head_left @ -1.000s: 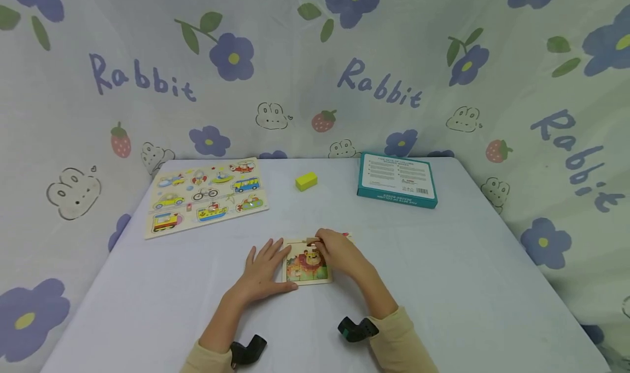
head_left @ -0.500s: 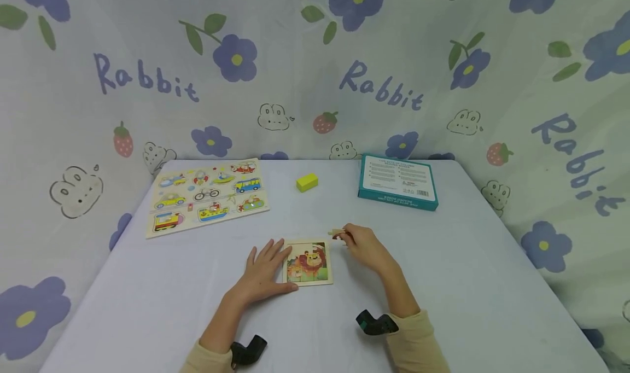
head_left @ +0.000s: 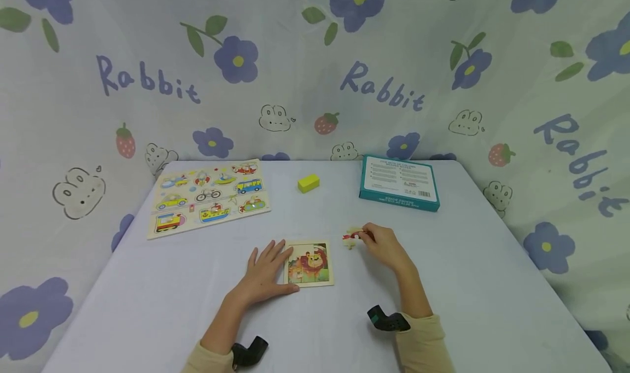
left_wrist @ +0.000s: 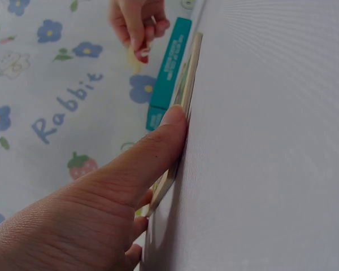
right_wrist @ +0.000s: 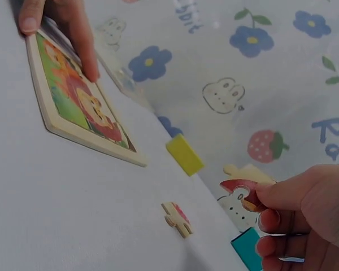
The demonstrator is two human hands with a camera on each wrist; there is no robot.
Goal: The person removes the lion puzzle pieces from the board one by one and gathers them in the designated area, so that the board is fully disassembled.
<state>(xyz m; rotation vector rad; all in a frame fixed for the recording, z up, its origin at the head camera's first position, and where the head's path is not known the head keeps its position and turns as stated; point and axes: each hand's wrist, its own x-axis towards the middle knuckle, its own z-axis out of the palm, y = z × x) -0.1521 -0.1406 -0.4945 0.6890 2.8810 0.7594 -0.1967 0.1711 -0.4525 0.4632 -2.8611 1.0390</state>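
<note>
A small wooden jigsaw puzzle (head_left: 309, 266) with a lion picture lies in front of me, in a pale wooden frame. My left hand (head_left: 266, 272) rests at its left side, fingers spread, thumb at the near corner and index finger by the far one. Right of the puzzle, my right hand (head_left: 389, 247) pinches a cream and red puzzle piece (right_wrist: 237, 184) between thumb and index finger, above the table. Another puzzle piece (right_wrist: 178, 219) with a pink-red patch lies on the white cloth below it, partly overlapped by the held piece in the head view.
A wooden vehicle puzzle board (head_left: 209, 198) lies at the back left. Behind the lion puzzle sits a yellow block (head_left: 308, 183), and a teal box (head_left: 400, 182) lies at the back right. A flower-and-rabbit printed curtain (head_left: 275, 61) hangs behind the table.
My right hand has lifted a puzzle piece off the lion puzzle's upper part and carried it right, uncovering the piece on the table. The left hand has stayed in place.
</note>
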